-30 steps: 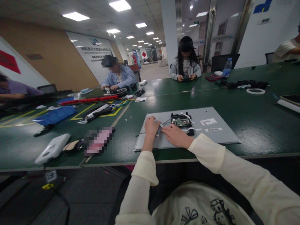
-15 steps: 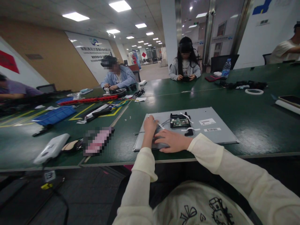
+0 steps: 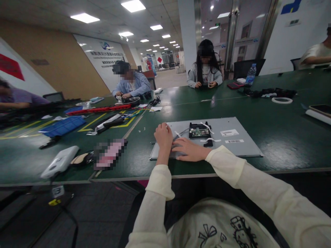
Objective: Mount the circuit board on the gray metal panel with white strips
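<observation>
A flat grey metal panel (image 3: pixel 232 144) lies on the green table in front of me. A small green circuit board (image 3: pixel 198 131) in a black frame sits on it, with white ribbon cables (image 3: pixel 207 127) and thin grey wires (image 3: pixel 182 132) running left. My left hand (image 3: pixel 163 137) is curled into a fist over the panel's left part, where the wires end; what it grips is hidden. My right hand (image 3: pixel 188 151) lies flat, fingers stretched, on the panel's near left edge.
To the left lie a white device (image 3: pixel 60 161), a blue tray (image 3: pixel 63 125) and a red bar (image 3: pixel 99 110). A tape ring (image 3: pixel 281 100), black parts and a water bottle (image 3: pixel 251 74) lie far right. Other people sit across and along the green table (image 3: pixel 284 137).
My left hand rose and moved back a little, closing into a fist. My right hand slid from beside the circuit board toward the panel's near left edge and lies flat.
</observation>
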The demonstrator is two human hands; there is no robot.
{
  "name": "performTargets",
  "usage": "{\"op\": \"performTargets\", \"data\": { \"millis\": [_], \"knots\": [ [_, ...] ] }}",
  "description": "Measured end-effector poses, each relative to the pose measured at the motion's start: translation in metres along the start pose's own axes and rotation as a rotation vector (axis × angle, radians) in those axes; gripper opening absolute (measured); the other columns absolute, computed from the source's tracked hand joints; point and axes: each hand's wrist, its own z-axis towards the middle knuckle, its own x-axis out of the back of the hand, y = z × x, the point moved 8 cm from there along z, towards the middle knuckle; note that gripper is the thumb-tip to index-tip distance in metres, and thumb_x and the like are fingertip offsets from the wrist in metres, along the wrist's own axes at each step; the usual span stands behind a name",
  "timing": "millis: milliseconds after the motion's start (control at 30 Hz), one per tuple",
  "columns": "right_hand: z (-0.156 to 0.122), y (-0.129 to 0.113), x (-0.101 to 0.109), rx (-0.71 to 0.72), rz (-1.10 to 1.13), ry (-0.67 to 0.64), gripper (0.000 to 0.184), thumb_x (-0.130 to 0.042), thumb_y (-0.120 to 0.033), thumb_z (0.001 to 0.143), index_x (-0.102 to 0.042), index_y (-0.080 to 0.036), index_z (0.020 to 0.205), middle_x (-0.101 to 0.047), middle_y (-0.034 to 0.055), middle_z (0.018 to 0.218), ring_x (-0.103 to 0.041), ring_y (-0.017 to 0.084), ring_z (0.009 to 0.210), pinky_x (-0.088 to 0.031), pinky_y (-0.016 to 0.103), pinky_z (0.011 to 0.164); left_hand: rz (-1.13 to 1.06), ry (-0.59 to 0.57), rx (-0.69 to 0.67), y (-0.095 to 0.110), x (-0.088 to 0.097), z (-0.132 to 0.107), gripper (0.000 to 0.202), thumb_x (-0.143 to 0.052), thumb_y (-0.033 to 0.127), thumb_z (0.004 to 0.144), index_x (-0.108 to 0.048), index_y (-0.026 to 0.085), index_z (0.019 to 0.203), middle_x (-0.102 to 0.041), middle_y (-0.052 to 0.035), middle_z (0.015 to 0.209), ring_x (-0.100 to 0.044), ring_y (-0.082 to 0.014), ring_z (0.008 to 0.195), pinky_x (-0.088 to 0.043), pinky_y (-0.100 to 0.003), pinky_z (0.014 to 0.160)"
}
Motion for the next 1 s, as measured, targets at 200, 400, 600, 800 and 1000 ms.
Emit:
{"op": "performTargets", "data": {
  "millis": [200, 400, 600, 800, 1000],
  "knots": [
    [0.0, 0.039, -0.004, -0.173, -0.064, 0.006, 0.042, -0.052, -0.039, 0.091, -0.058, -0.02, 0.128, -0.037, 0.0123, 0.146, -0.021, 0.03, 0.139, -0.024, 0.053, 0.113, -0.003, 0.032, -0.023, 0.0, 0.004, -0.004, 0.022, -0.038, 0.023, 0.094, -0.058, 0.02, 0.105, -0.062, -0.0107, 0.105, -0.056, -0.0257, 0.101, -0.041, -0.035, 0.08],
    [-0.009, 0.094, 0.001, -0.412, -0.108, 0.022, 0.042, -0.048, -0.04, 0.093, -0.056, -0.022, 0.13, -0.033, 0.0112, 0.149, -0.019, 0.031, 0.14, -0.021, 0.055, 0.113, -0.01, -0.015, -0.043, 0.003, 0.001, -0.005, 0.021, -0.041, 0.022, 0.092, -0.057, 0.021, 0.105, -0.061, -0.0105, 0.105, -0.056, -0.0251, 0.102, -0.042, -0.035, 0.082],
    [-0.032, 0.152, 0.016, -0.67, -0.197, 0.028, 0.041, -0.046, -0.042, 0.093, -0.057, -0.024, 0.129, -0.034, 0.0108, 0.147, -0.02, 0.033, 0.139, -0.023, 0.058, 0.109, -0.009, -0.044, -0.06, 0.004, -0.003, -0.007, 0.02, -0.042, 0.023, 0.093, -0.057, 0.02, 0.105, -0.061, -0.0104, 0.107, -0.055, -0.0248, 0.103, -0.042, -0.035, 0.082],
    [-0.062, 0.192, 0.03, -0.814, -0.254, 0.051, 0.043, -0.043, -0.044, 0.094, -0.056, -0.022, 0.128, -0.036, 0.0132, 0.144, -0.022, 0.035, 0.136, -0.025, 0.065, 0.103, -0.018, -0.049, -0.077, 0.005, -0.006, -0.008, 0.019, -0.042, 0.022, 0.092, -0.057, 0.021, 0.103, -0.061, -0.0091, 0.105, -0.056, -0.0244, 0.102, -0.042, -0.035, 0.082],
    [-0.097, 0.232, 0.047, -1.013, -0.321, 0.074, 0.042, -0.042, -0.043, 0.093, -0.055, -0.024, 0.128, -0.033, 0.0128, 0.146, -0.021, 0.036, 0.135, -0.024, 0.065, 0.102, 0.004, -0.087, -0.069, 0.004, -0.007, -0.01, 0.019, -0.042, 0.021, 0.092, -0.057, 0.02, 0.103, -0.06, -0.01, 0.106, -0.056, -0.0244, 0.103, -0.042, -0.035, 0.082]
  ]
}}
